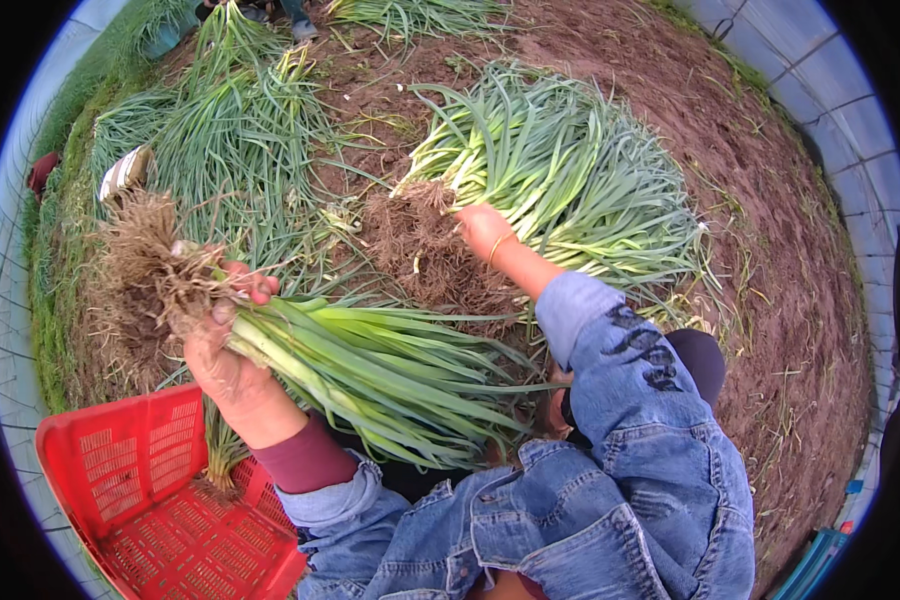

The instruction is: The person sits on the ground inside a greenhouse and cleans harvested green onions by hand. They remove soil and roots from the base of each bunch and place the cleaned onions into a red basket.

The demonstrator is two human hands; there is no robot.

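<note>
My left hand (pixel 229 360) grips a thick bunch of green onions (pixel 367 367) just below its brown, soil-covered roots. The roots point to the left and the long leaves hang right across my lap. My right hand (pixel 484 232), with a thin bracelet at the wrist, reaches to the root end of a large heap of green onions (pixel 570 165) on the soil. Its fingers are at the pale stems beside the matted roots (pixel 435 247); whether they hold a stem cannot be made out.
At the lower left a red plastic crate (pixel 120 457) has some onions inside. More green onions (pixel 240 150) lie at the upper left, near a whitish bundle (pixel 126 172). Another person's shoe (pixel 304 30) shows at the top. Brown soil (pixel 780 247) stretches to the right, towards plastic sheeting (pixel 832 82).
</note>
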